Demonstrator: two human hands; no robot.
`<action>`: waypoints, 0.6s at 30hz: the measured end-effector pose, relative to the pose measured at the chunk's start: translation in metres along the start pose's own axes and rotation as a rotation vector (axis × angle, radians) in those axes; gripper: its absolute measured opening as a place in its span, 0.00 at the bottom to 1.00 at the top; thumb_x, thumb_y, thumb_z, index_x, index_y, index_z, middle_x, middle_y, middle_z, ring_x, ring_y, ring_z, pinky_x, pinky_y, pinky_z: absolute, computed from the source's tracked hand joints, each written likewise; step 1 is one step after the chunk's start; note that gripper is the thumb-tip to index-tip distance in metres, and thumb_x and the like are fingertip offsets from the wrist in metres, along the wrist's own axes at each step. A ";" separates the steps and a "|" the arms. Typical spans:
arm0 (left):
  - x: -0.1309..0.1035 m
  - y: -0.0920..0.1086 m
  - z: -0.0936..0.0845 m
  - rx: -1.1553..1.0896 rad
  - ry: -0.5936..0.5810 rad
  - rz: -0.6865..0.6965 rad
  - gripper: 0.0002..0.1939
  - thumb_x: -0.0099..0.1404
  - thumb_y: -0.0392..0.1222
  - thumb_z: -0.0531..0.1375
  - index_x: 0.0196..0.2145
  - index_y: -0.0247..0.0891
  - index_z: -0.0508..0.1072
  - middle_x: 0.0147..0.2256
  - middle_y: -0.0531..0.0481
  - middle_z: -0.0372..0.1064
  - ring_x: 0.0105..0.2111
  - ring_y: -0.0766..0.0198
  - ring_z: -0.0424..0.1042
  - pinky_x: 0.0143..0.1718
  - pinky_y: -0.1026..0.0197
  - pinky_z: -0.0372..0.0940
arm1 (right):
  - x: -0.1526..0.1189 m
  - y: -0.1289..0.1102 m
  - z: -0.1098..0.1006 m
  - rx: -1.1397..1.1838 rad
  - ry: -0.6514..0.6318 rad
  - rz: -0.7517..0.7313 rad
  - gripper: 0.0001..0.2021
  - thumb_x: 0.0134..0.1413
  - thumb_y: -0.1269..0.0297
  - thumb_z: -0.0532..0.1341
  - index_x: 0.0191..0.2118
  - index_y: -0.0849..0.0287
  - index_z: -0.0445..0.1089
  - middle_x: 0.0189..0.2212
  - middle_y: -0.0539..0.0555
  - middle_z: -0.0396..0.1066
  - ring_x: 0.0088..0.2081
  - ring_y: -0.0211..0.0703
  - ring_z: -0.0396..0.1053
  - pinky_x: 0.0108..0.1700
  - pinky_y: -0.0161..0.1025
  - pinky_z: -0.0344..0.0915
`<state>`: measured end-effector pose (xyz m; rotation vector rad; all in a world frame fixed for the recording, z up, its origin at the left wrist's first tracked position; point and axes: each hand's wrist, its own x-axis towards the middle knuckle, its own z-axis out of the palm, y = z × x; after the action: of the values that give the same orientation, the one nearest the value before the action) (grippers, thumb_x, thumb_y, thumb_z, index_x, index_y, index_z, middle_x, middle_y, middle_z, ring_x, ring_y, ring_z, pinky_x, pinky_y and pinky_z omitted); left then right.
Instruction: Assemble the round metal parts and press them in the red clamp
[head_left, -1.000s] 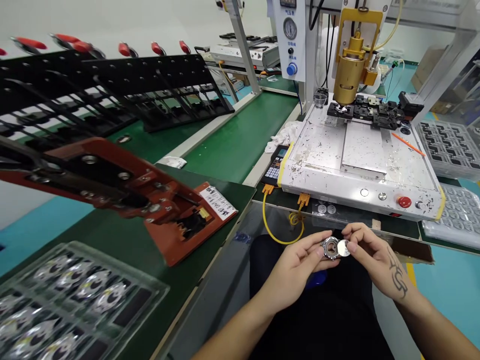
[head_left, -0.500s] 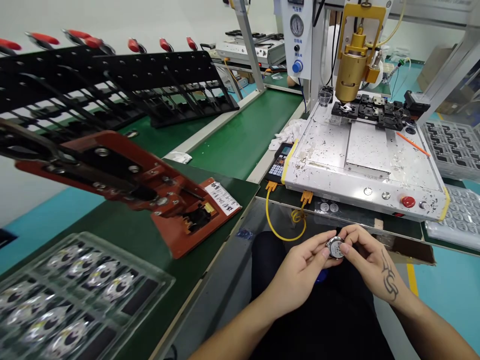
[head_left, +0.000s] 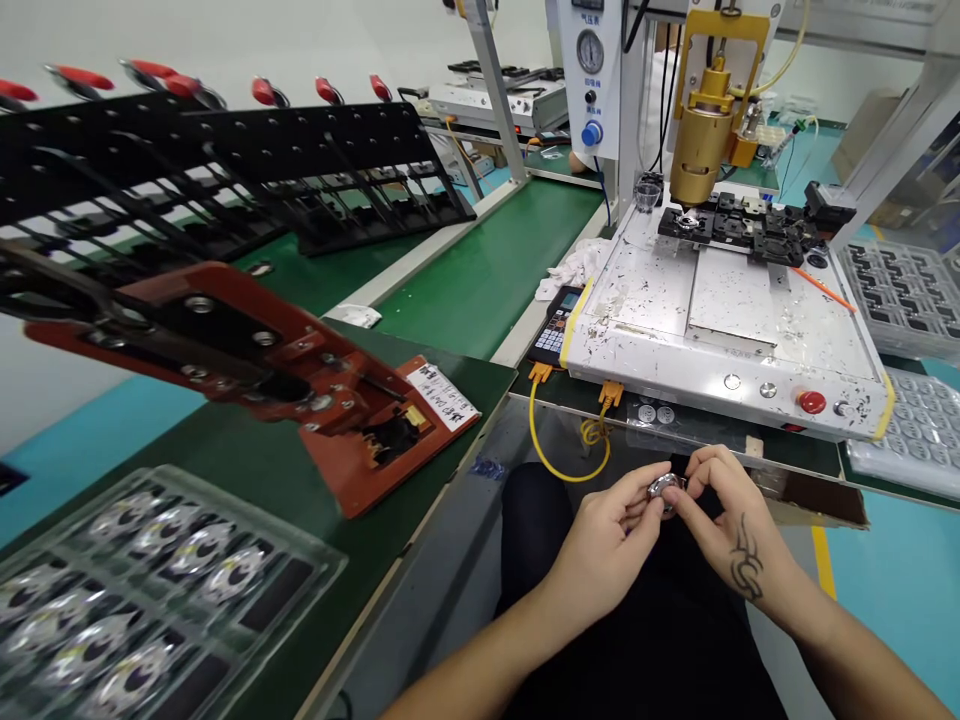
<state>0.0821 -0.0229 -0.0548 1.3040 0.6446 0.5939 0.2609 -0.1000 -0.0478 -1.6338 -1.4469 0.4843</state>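
Note:
Over my lap, a small round silver case (head_left: 664,485) with a shiny rim, much like a watch case, sits between my hands. My left hand (head_left: 611,535) pinches it between thumb and fingers from the left. From the other side my right hand (head_left: 727,520) closes in, its thumb pressed on the case and its index finger curled by the right edge. My fingers cover part of the case, so its face is mostly hidden. Just beyond my hands lies a clear sheet with two round stickers (head_left: 655,413) at the bench edge.
A dispensing machine (head_left: 645,350) with a gold head (head_left: 701,150) and black fixture stands ahead. To the left are a red clamp press (head_left: 360,430), a clear tray (head_left: 330,570) of silver parts and black clamp racks (head_left: 315,140). A yellow cable (head_left: 534,430) loops below the bench.
The case has tilted, and less of its printed face shows now. My right hand has shifted slightly left, its thumb lying further across the case.

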 end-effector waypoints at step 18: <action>0.003 0.019 -0.019 -0.038 0.145 -0.013 0.12 0.72 0.48 0.66 0.44 0.37 0.75 0.37 0.47 0.79 0.35 0.62 0.80 0.41 0.59 0.77 | 0.021 -0.008 0.030 0.708 -0.114 0.387 0.18 0.62 0.46 0.72 0.44 0.55 0.74 0.30 0.47 0.69 0.28 0.34 0.62 0.29 0.33 0.61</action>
<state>0.0700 -0.0052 -0.0390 1.2284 0.7566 0.6919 0.2384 -0.0704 -0.0523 -1.2999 -0.8669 1.1743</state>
